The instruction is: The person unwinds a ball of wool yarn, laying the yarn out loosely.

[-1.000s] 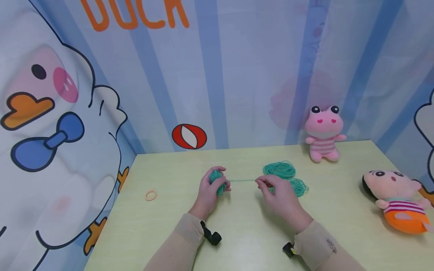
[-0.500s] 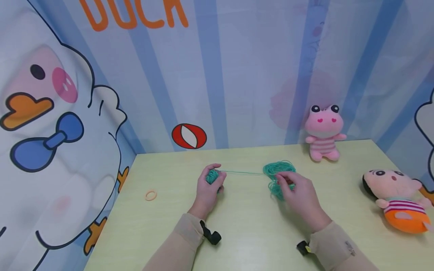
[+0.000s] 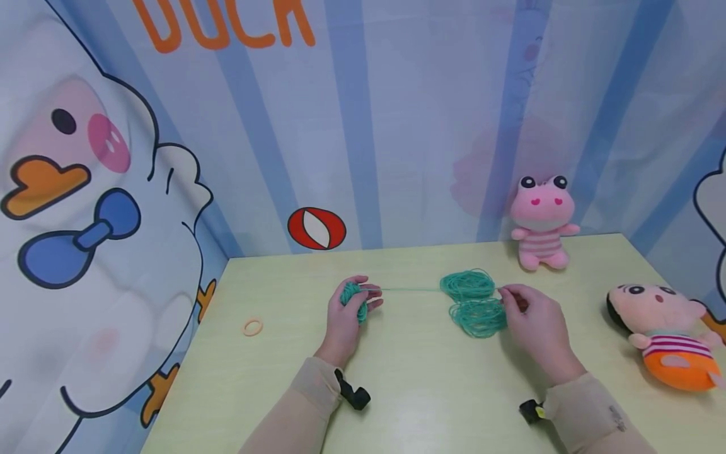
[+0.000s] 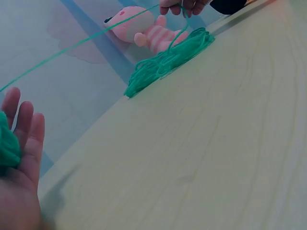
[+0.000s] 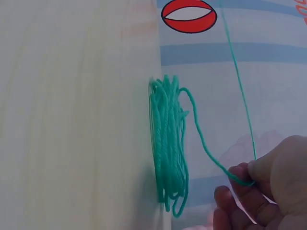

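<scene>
In the head view my left hand (image 3: 340,325) holds a small wound ball of green yarn (image 3: 350,292) against its palm, with the thumb near it. Its outer fingers look fairly straight in the left wrist view, where only part of the ball (image 4: 6,143) shows. A taut yarn strand (image 3: 408,289) runs from the ball to my right hand (image 3: 541,325), whose thumb and fingertips pinch it. Between the hands lies loose green yarn in two looped bunches, a rear bunch (image 3: 467,285) and a front bunch (image 3: 478,318). From this yarn a slack length (image 5: 201,136) rises to the right hand's pinch.
A peach-coloured ring (image 3: 252,326) lies on the pale table (image 3: 408,391) at the left. A pink plush toy (image 3: 543,224) sits at the back right, and a plush doll (image 3: 669,337) lies by the right edge. A printed cloth backdrop (image 3: 408,126) stands behind the table.
My right hand has moved right, past the loose yarn bunches, drawing the strand out longer. The left hand stays nearly in place, its fingers and the ball shifting slightly.
</scene>
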`<state>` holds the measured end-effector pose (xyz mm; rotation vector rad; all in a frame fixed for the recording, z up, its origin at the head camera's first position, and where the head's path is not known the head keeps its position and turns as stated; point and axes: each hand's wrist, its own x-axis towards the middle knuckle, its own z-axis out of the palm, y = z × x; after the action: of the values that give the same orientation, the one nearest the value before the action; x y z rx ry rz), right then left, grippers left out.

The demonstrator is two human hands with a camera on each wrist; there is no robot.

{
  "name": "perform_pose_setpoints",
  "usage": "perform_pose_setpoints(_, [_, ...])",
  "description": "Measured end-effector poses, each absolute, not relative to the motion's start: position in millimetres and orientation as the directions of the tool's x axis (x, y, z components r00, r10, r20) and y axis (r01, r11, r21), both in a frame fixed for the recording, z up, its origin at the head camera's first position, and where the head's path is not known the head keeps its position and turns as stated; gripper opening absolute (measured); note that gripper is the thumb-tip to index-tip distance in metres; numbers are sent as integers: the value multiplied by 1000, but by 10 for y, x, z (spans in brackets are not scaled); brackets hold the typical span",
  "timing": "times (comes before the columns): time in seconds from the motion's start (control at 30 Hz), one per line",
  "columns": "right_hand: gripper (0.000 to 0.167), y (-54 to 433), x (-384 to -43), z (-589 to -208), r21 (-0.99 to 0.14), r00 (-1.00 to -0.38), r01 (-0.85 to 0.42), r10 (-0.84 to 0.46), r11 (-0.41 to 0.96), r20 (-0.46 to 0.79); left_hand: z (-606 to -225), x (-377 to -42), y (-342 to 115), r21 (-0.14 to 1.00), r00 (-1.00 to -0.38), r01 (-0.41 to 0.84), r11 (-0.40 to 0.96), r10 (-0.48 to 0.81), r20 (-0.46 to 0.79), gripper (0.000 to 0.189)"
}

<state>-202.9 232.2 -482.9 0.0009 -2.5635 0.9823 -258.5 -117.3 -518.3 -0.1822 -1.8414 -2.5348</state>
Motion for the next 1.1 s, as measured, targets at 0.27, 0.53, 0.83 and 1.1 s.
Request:
perform_pose_setpoints(0.27, [33, 2488, -2073, -4910, -620, -959, -31, 152, 784, 240, -5174, -2584, -1166, 936, -996, 78, -344, 3, 84, 35])
perform_pose_setpoints(0.53, [42, 2418, -2066, -4915, -616, -981, -32, 93, 787, 169, -5158, -2558, -1153, 934, -994, 74, -351, 46, 96, 25])
perform_pose_setpoints(0.83, [37, 1862, -2073, -4865, -595, -917, -298, -51, 746, 396, -5156, -2561, -1139, 936, -989, 56, -349, 108, 100, 29])
perform_pose_setpoints(1.1, [45, 1148, -2095, -4913, -670, -928, -372, -258, 642, 268, -5137, -2540, -1117, 932, -980, 59, -358, 158, 123, 31])
